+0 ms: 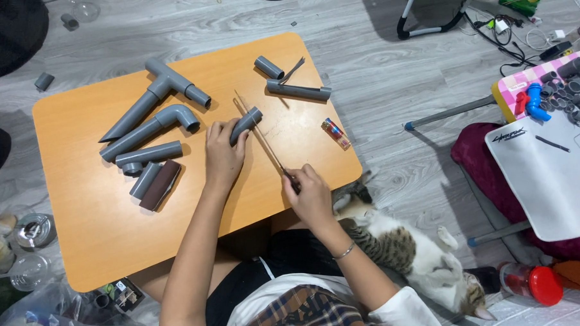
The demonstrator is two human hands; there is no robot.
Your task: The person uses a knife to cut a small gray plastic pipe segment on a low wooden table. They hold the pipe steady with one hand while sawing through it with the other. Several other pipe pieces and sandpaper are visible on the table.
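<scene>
Presently my left hand [223,153] clamps a short grey pipe piece [246,123] on the wooden table [76,207]; my right hand [309,192] grips the hacksaw blade [260,136] across it. Cut unfinished; assembled fittings [156,104] lie alongside.

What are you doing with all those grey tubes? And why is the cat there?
A person sits at a low wooden table. The left hand presses a short grey pipe piece against the tabletop, and the right hand has its grip on the handle of a thin saw blade laid across that pipe. More grey pipes and elbow fittings lie to the left of the hands, with two more pieces at the far edge. A tabby and white cat lies on the floor beside the right arm.
</scene>
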